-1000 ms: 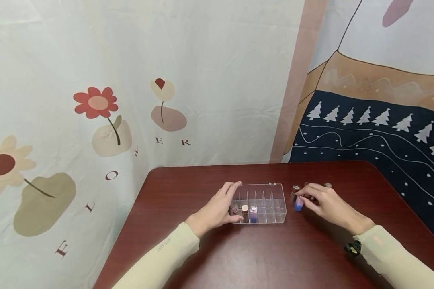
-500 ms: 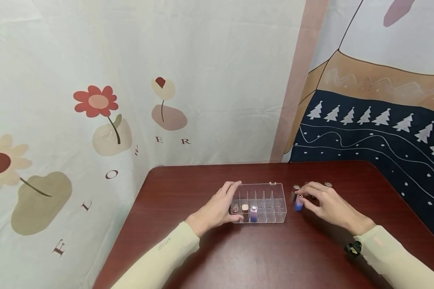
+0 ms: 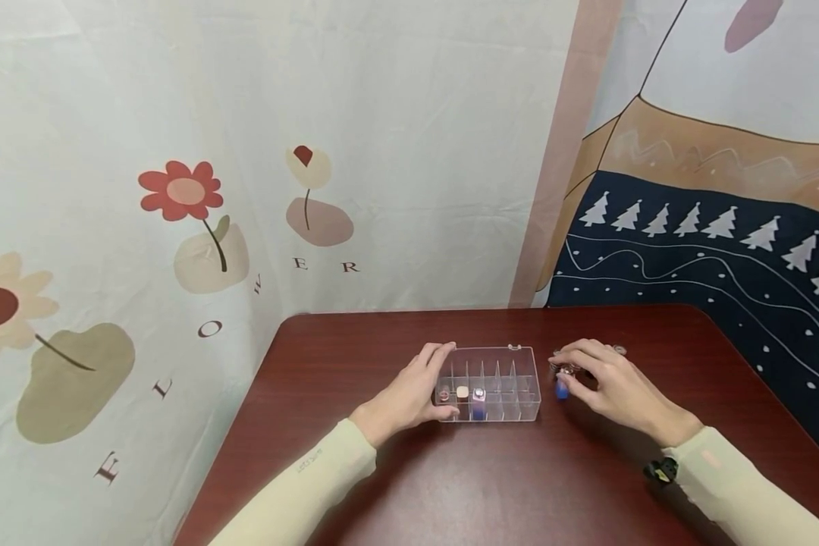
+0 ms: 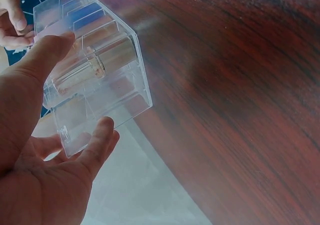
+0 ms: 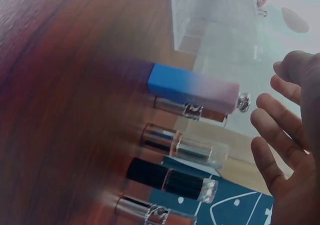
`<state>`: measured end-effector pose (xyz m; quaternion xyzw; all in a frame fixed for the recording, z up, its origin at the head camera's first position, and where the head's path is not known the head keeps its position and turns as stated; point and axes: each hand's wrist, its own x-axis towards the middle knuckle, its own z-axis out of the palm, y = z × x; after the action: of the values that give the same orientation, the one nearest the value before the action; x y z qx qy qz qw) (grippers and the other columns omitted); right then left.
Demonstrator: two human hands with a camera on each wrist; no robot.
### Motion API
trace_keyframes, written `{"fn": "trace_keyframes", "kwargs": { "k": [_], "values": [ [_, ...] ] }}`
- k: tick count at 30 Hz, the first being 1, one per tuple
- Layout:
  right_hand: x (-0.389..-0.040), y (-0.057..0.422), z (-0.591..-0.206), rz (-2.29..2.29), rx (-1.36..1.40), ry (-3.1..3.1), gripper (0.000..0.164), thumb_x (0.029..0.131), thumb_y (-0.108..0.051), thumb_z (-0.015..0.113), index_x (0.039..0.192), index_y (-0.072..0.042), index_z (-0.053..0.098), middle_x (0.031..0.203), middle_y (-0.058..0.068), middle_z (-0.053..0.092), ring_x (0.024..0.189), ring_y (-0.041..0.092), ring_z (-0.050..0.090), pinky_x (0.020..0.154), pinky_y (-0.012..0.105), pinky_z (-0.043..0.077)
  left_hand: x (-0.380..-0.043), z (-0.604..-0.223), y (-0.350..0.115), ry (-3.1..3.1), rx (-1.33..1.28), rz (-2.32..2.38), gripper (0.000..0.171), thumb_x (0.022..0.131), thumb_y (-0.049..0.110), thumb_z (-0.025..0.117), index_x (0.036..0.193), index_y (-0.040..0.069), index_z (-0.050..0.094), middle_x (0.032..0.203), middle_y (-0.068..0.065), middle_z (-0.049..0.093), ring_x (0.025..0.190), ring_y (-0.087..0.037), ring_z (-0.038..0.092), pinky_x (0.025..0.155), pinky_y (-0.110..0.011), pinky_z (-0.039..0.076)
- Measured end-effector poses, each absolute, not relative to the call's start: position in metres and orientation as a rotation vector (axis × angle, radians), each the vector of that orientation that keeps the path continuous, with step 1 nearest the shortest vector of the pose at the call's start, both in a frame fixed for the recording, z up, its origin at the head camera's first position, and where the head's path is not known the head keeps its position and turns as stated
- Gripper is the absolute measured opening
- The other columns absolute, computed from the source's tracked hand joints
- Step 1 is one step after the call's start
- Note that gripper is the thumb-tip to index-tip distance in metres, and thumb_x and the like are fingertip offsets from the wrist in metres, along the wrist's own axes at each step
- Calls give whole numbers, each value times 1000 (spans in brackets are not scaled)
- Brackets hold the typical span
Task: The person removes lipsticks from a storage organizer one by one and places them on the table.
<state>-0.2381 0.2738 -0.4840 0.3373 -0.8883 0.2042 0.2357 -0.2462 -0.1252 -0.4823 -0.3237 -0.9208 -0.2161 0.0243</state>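
My left hand (image 3: 409, 390) grips the left end of a clear divided box (image 3: 512, 409), thumb at the front and fingers behind. Inside the box, a blue-and-pink lipstick (image 3: 478, 406) stands in a front compartment, with two other lipsticks to its left. Just right of the box, another blue-and-pink lipstick (image 5: 195, 86) with a silver knob stands upright on the table. My right hand (image 5: 292, 122) is over it, its fingers apart from the knob in the right wrist view. A slim clear-and-brown tube (image 5: 192, 110) stands close beside that lipstick.
A copper-and-clear lipstick (image 5: 185, 146), a black one (image 5: 172, 180) and a silver-and-brown one (image 5: 155, 212) stand in a row on the dark red table (image 3: 396, 485). Printed cloth (image 3: 416, 152) hangs behind the table.
My right hand has shifted slightly left and up, its thumb and fingers now farther apart over the blue-and-pink lipstick. The left hand and the box stay in place.
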Motion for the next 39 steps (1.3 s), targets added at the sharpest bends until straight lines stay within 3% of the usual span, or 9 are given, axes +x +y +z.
{"fn": "trace_keyframes", "kwargs": {
  "k": [3,7,11,20,28,39],
  "values": [
    [-238,269,-481,557,923,-2432,48,89,-9,99,132,-23,84,133,-7,79,119,13,72,109,2,44,-246,-481,-126,-2856,-998,-678,114,91,31,104,178,2,36,167,-21,52,147,-41,64,129,-49,58],
    [-236,262,-478,567,932,-2423,50,88,-9,100,133,-21,84,133,-6,79,120,14,72,105,20,53,-246,-481,-126,-2862,-997,-683,114,92,32,103,178,3,35,167,-21,52,148,-41,64,129,-49,58],
    [-234,255,-478,579,957,-2409,50,86,-9,100,133,-19,85,134,-4,80,121,17,72,108,32,53,-245,-481,-126,-2870,-991,-676,113,92,33,103,178,4,35,167,-20,51,147,-41,64,127,-49,59],
    [-232,241,-475,574,1013,-2395,56,84,-12,102,135,-24,84,134,-6,79,118,13,71,108,11,54,-246,-483,-125,-2864,-988,-674,114,92,32,103,178,4,35,167,-20,51,145,-40,65,126,-50,60],
    [-232,225,-473,555,1086,-2380,54,87,-15,101,137,-24,83,134,-5,78,122,14,73,102,41,65,-245,-482,-126,-2855,-1000,-681,114,91,32,104,177,1,36,167,-21,52,146,-42,65,127,-51,59],
    [-234,201,-471,544,1202,-2353,45,89,-18,100,131,-19,83,128,-3,78,121,16,75,100,45,70,-244,-481,-126,-2852,-995,-693,113,91,31,104,177,4,36,167,-21,52,146,-42,65,127,-52,59]
  ]
}}
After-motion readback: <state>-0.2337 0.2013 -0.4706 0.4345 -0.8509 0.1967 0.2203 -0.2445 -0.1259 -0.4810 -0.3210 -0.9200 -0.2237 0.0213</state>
